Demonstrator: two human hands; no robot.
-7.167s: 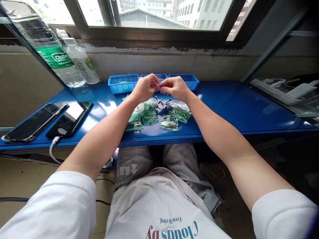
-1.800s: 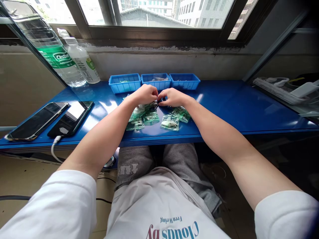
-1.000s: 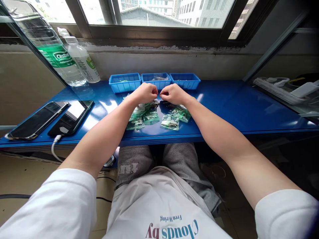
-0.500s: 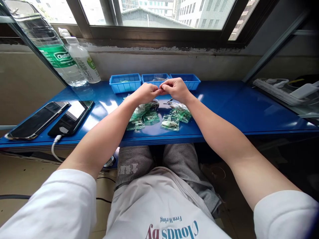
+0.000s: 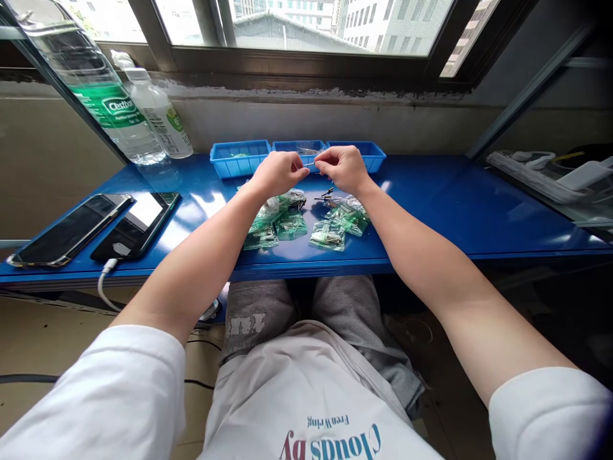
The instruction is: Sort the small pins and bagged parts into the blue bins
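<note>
My left hand [image 5: 280,172] and my right hand [image 5: 343,167] are raised over the blue table, fingertips pinched toward each other. A thin, light-coloured pin-like piece [image 5: 309,164] spans the small gap between them, with an end in each pinch; its exact kind is too small to tell. Below my left hand lies a pile of small green-tinted clear bags [image 5: 290,226] holding small parts. More such bags [image 5: 327,235] lie below my right hand. Several loose dark pins [image 5: 326,193] rest on the table between the two piles.
Three blue bins stand along the back: a left bin [image 5: 240,165], a middle bin [image 5: 293,148] with clear plastic inside, and a right bin [image 5: 376,161]. Two phones [image 5: 71,230] and two bottles [image 5: 163,124] occupy the left side. A white cable [image 5: 106,281] hangs over the front edge.
My hands have moved slightly apart, from touching fingertips to a small gap. The thin piece now shows between them. The bags and bins have stayed in place.
</note>
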